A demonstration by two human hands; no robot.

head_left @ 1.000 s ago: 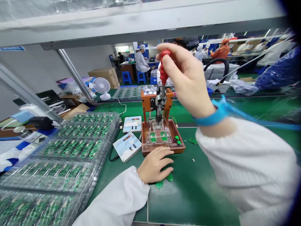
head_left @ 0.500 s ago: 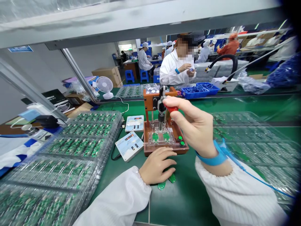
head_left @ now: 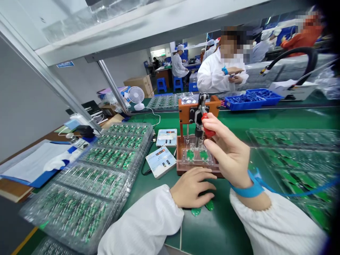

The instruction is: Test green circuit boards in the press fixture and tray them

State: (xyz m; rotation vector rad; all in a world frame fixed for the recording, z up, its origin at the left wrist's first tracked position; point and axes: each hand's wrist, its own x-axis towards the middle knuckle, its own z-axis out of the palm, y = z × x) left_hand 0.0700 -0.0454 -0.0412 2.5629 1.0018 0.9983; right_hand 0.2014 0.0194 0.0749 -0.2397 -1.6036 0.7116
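As two green boards [head_left: 190, 154] sit in the press [head_left: 198, 134], the right hand [head_left: 230, 153] curls round its red handle [head_left: 208, 132], the left hand [head_left: 193, 187], spread, visibly holding nothing, at six o'clock by loose boards [head_left: 196, 211] seemingly left to do.

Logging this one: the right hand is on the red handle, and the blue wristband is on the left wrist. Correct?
Wrong wrist: the head view shows the blue wristband on the right one. The right hand is indeed on the red handle.

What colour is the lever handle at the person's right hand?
The lever handle is red, seen best in the head view.
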